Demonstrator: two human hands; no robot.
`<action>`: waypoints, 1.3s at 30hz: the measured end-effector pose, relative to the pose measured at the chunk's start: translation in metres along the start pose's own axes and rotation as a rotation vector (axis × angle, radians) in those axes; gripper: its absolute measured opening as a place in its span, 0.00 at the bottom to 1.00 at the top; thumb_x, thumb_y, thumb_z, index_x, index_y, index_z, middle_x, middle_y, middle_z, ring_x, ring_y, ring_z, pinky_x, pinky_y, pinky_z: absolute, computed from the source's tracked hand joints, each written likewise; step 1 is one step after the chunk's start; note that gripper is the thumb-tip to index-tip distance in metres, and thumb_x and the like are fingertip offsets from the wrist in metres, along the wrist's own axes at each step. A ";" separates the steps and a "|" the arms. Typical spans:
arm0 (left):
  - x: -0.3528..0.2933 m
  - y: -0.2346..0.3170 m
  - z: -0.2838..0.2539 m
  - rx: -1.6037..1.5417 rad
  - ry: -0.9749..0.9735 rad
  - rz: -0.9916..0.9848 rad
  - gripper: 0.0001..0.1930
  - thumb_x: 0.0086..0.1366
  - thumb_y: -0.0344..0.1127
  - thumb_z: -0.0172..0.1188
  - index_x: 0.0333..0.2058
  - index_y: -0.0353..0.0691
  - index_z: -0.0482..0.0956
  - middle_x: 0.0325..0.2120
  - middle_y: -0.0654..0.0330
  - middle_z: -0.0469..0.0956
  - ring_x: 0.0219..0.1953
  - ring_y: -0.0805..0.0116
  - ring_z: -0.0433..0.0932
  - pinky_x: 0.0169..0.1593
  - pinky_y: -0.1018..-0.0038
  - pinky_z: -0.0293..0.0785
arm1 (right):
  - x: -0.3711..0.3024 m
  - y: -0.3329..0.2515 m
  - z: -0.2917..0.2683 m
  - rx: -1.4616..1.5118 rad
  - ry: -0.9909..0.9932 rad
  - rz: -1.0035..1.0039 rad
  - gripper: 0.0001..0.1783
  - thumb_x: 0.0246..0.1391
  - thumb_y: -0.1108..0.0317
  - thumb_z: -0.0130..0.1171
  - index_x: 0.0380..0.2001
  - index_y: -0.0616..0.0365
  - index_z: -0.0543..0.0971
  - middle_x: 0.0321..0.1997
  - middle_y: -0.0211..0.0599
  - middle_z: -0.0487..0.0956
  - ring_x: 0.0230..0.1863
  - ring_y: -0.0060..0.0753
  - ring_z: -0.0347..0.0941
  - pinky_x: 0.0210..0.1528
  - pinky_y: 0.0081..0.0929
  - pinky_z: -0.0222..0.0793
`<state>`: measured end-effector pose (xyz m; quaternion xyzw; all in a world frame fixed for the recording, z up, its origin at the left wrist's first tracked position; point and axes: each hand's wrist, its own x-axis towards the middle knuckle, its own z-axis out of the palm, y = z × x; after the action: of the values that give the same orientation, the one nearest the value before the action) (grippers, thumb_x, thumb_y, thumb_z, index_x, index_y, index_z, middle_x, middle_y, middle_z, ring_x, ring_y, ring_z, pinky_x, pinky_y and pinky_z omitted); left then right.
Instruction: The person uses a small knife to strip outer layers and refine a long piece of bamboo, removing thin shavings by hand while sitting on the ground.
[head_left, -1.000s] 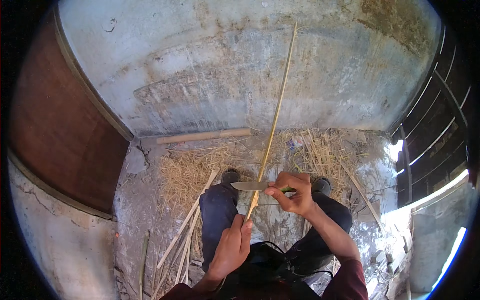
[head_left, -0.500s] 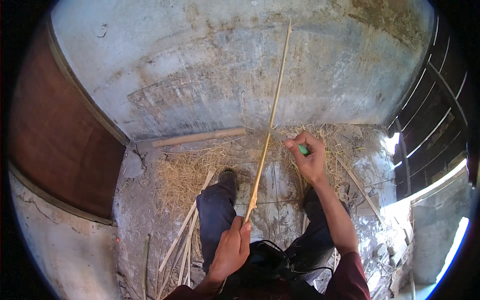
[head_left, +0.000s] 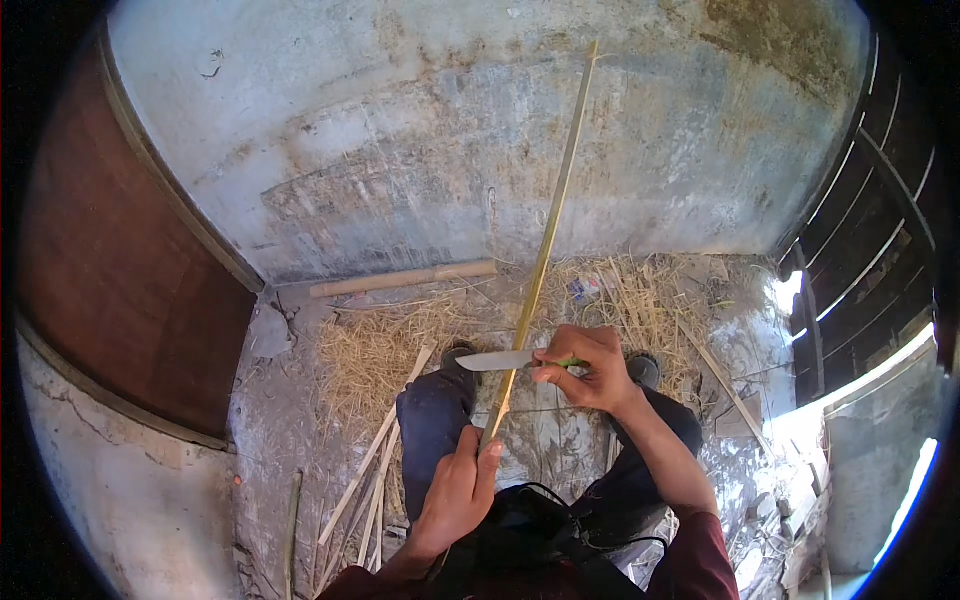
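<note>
A long, thin bamboo strip [head_left: 557,210] rises from my left hand [head_left: 458,497] and points away toward the far wall. My left fingers are wrapped round its near end, thumb along the top. In my right hand [head_left: 585,368] is a knife [head_left: 497,361], gripped by its green handle. The wide grey blade points left and crosses the strip a short way beyond my left hand. A pale, rough spot shows on the strip just below the blade. Whether the blade's edge bites into the strip I cannot tell.
Straw-like shavings [head_left: 372,350] cover the floor on both sides of my legs. Several split bamboo strips [head_left: 370,475] lie by my left leg, and a bamboo pole [head_left: 403,279] rests along the wall base. A brown panel [head_left: 130,260] stands left; dark slats [head_left: 870,240] stand right.
My right hand has drawn the knife down the strip toward my left hand, and its blade now shows broadside. The strip has tilted slightly right. My left hand keeps its grip.
</note>
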<state>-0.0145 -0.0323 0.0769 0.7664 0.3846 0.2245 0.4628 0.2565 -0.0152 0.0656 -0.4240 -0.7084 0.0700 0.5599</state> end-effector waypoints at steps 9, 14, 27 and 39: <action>0.000 -0.002 -0.001 -0.510 -0.173 -0.090 0.18 0.85 0.44 0.39 0.38 0.37 0.67 0.19 0.67 0.60 0.19 0.78 0.57 0.24 0.72 0.55 | -0.015 -0.007 0.005 0.079 -0.056 -0.021 0.12 0.51 0.68 0.79 0.32 0.58 0.83 0.29 0.37 0.85 0.25 0.37 0.82 0.24 0.30 0.71; -0.003 -0.001 0.003 -0.510 -0.203 -0.069 0.22 0.84 0.54 0.35 0.37 0.43 0.63 0.20 0.69 0.56 0.18 0.80 0.54 0.22 0.76 0.52 | -0.010 -0.014 0.008 0.113 -0.018 -0.008 0.10 0.51 0.71 0.78 0.29 0.58 0.83 0.27 0.37 0.85 0.24 0.35 0.81 0.23 0.29 0.70; -0.008 -0.008 0.008 -0.453 -0.148 -0.094 0.21 0.85 0.47 0.38 0.36 0.37 0.67 0.17 0.66 0.60 0.17 0.77 0.59 0.23 0.72 0.56 | 0.002 0.028 -0.010 -0.096 0.139 0.055 0.07 0.54 0.74 0.75 0.29 0.60 0.84 0.27 0.39 0.84 0.25 0.34 0.81 0.28 0.31 0.73; -0.004 -0.006 -0.006 -0.174 -0.103 -0.044 0.15 0.83 0.41 0.44 0.40 0.35 0.69 0.19 0.53 0.70 0.19 0.54 0.73 0.28 0.59 0.67 | 0.012 0.004 -0.010 -0.072 0.100 0.037 0.08 0.52 0.74 0.76 0.29 0.61 0.84 0.29 0.42 0.85 0.28 0.40 0.83 0.30 0.32 0.74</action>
<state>-0.0239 -0.0308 0.0742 0.7252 0.3562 0.2073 0.5516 0.2668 -0.0083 0.0752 -0.4599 -0.6736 0.0338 0.5775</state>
